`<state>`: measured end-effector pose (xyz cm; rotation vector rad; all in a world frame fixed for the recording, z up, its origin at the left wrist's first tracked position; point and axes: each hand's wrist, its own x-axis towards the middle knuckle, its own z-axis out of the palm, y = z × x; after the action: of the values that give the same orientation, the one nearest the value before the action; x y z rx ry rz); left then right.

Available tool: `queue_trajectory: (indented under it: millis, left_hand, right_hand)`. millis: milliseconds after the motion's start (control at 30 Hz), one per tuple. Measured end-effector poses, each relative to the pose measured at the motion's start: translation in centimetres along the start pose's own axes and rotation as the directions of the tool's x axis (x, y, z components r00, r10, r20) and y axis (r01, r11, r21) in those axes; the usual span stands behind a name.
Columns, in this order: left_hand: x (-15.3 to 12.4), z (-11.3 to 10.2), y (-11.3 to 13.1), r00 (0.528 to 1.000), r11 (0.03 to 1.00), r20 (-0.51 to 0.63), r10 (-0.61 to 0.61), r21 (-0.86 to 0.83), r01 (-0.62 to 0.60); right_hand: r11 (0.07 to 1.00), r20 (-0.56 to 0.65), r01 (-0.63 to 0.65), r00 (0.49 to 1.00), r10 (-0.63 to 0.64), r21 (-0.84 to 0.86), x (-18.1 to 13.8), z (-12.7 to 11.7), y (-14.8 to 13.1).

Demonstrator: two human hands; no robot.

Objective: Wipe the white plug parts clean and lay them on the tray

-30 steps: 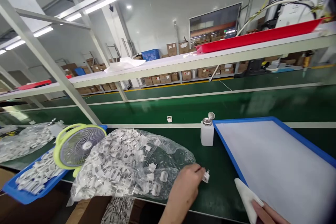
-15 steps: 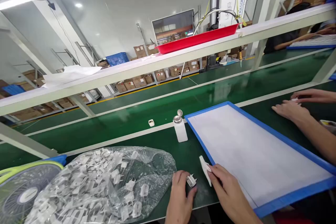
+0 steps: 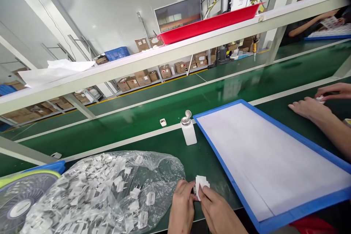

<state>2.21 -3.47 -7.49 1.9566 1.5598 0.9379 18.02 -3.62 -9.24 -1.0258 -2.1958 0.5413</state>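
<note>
My left hand [image 3: 181,203] is closed around a small white plug adapter [image 3: 195,189] at the bench's near edge. Its pins showed earlier; now it is mostly covered. My right hand [image 3: 218,206] pinches a folded white cloth [image 3: 201,182], pressed against the adapter. To the left lies a clear plastic bag [image 3: 164,170] with many white plug adapters [image 3: 82,193] in it. Beyond my hands stands a white pump bottle [image 3: 189,134] with its metal lid flipped up.
On the right is a blue-rimmed tray [image 3: 301,209] with a white lining. A co-worker's hands [image 3: 309,109] hold a small white part past it. A fan [image 3: 30,197] stands at left. A shelf bearing a red tray [image 3: 208,25] crosses above the green belt [image 3: 137,120].
My right hand has brought the white cloth left, onto the plug adapter in my left hand. The two hands, apart before, now meet. The view has shifted slightly.
</note>
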Motion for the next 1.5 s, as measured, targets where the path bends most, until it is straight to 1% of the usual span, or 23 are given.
queue_trajectory:
  millis: [100,200,267,333,433,500,600,667,767,867,933,1033,1133,1233,1300,1400,1500]
  left_hand:
    - [0.1,-0.2,-0.1,1.0,0.999,-0.008,0.017,0.03,-0.017]
    - [0.2,-0.5,0.2,1.0,1.0,0.005,0.005,0.024,-0.005]
    - [0.2,-0.8,0.7,0.999,1.0,0.046,-0.02,-0.01,0.021]
    - [0.2,-0.9,1.2,0.996,0.998,0.083,-0.044,-0.044,0.048]
    - [0.1,-0.9,1.6,0.996,0.997,0.073,-0.054,-0.06,0.058]
    - [0.0,-0.7,1.5,0.996,0.997,0.058,-0.062,-0.048,0.065]
    - [-0.1,-0.7,1.3,0.996,0.997,0.054,-0.074,0.004,0.074]
    - [0.0,-0.7,1.3,0.996,0.997,0.057,-0.074,0.037,0.072]
    - [0.1,-1.0,1.4,0.994,0.996,0.072,-0.079,0.039,0.076]
    - [0.0,-1.4,1.7,0.991,0.995,0.091,-0.1,0.028,0.098]
    - [-0.2,-1.5,1.9,0.989,0.994,0.102,-0.106,0.035,0.103]
    - [-0.4,-1.3,2.2,0.988,0.989,0.082,-0.131,0.079,0.125]
    - [-0.3,-0.6,2.1,0.992,0.987,0.039,-0.116,0.113,0.111]
    - [0.0,-0.1,1.7,0.998,0.993,-0.002,-0.057,0.103,0.057]
    - [0.0,0.0,1.6,1.0,0.996,-0.024,-0.01,0.083,0.012]
    - [-0.3,-0.7,2.2,0.991,0.994,-0.08,0.109,0.012,-0.108]
    - [-0.9,-2.0,3.5,0.965,0.975,-0.177,0.194,-0.076,-0.21]
  right_hand:
    - [0.998,-0.02,0.046,0.999,-0.046,-0.032,-1.7,0.9,0.3]
    - [0.997,-0.034,0.072,0.997,-0.073,-0.031,-2.0,0.8,0.4]
    - [0.998,-0.033,0.061,0.998,-0.061,-0.017,-1.3,0.1,0.3]
    - [1.0,-0.037,0.013,0.999,-0.013,-0.01,0.0,-0.7,0.1]
    - [0.999,-0.058,-0.049,0.997,0.048,-0.022,1.2,-1.3,-0.2]
    - [0.999,-0.066,-0.027,0.998,0.024,-0.043,0.8,-0.9,-0.4]
    - [0.995,-0.07,0.046,0.996,-0.052,-0.09,-1.1,0.6,-0.4]
    - [0.992,-0.071,0.063,0.995,-0.071,-0.113,-2.3,1.5,-0.3]
    - [0.991,-0.072,0.056,0.995,-0.065,-0.121,-2.9,2.3,-0.2]
    - [0.993,-0.08,0.04,0.996,-0.049,-0.108,-2.5,2.7,-0.3]
    - [0.996,-0.095,0.015,0.995,-0.024,-0.092,-2.2,2.9,-0.4]
    - [0.998,-0.118,-0.041,0.992,0.035,-0.046,-1.7,2.9,-0.7]
    - [0.992,-0.115,-0.121,0.985,0.126,0.047,-0.7,1.9,-1.0]
    - [0.964,-0.072,-0.194,0.975,0.209,0.183,0.8,0.3,-1.3]
    - [0.934,-0.036,-0.232,0.967,0.251,0.272,1.8,-0.9,-1.6]
    - [0.872,0.012,-0.289,0.951,0.309,0.394,2.9,-3.0,-2.0]
    - [0.768,0.099,-0.354,0.928,0.358,0.534,3.0,-5.6,-2.6]
